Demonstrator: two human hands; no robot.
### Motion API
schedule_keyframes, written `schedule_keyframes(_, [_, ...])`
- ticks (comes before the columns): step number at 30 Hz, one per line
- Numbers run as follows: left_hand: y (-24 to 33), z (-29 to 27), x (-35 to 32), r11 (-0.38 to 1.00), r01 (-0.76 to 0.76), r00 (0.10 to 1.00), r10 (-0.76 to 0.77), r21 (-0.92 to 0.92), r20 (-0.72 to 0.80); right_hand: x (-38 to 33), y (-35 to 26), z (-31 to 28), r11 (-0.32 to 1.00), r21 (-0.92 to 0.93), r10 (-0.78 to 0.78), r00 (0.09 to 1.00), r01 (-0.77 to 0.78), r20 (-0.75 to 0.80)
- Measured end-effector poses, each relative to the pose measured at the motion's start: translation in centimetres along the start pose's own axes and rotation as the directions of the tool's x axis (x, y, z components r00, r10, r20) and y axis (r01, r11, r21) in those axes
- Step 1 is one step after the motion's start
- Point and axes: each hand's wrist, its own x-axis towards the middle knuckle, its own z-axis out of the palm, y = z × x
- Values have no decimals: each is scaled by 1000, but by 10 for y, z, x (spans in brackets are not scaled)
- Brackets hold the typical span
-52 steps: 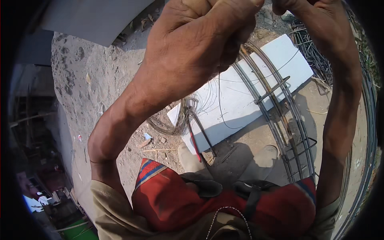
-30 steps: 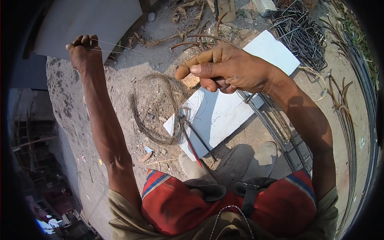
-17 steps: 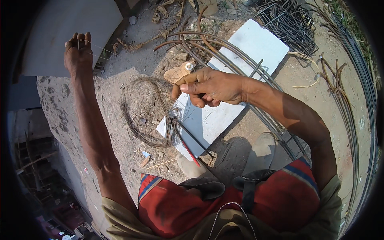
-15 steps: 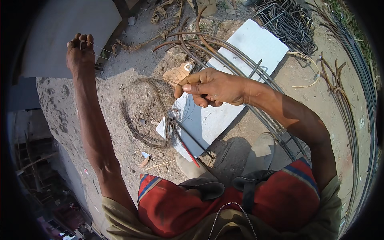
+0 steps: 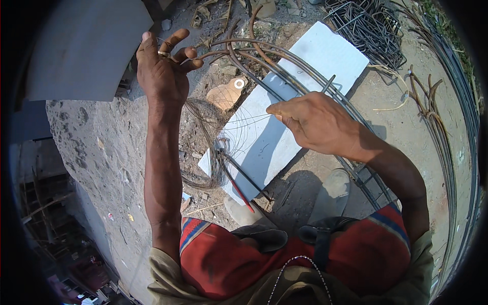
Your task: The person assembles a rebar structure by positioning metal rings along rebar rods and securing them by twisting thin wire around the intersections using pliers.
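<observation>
My right hand (image 5: 320,124) is closed in a pinch on thin binding wire, whose fine strands trail left from its fingertips. Over to the left, my left hand (image 5: 165,68) is raised with its fingers spread and a ring on one of them. A short bit of fine wire seems to show by its thumb; whether the hand touches it I cannot tell. Below the hands lies a loose coil of dark binding wire (image 5: 206,132), partly behind my left forearm. At the coil's edge rests a tool with one red handle (image 5: 239,190) and one dark one, on a white foam board (image 5: 259,157).
Long steel bars tied into a frame (image 5: 305,84) cross the board, their ends curved. A heap of bent steel stirrups (image 5: 363,33) lies at the far right. More bars (image 5: 442,142) run along the right side. A pale sheet (image 5: 86,51) stands far left.
My left hand has come inward to the right and its fingers have spread. My right hand has moved right, turning palm down, still pinching wire.
</observation>
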Motion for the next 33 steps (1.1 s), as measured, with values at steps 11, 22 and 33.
schedule_keyframes(11, [-22, 30, -47, 968, 251, 968, -251, 11, -15, 14, -17, 6, 768, -513, -347, 923, 383, 168])
schedule_keyframes(22, [-44, 40, -70, 854, 241, 800, -444, 461, 403, 32, 0, 14, 661, -539, -642, 766, 522, -46])
schedule_keyframes(33, [-44, 27, -84, 697, 405, 535, -706, 592, 464, 26, 21, 12, 778, -281, -622, 755, 562, -210])
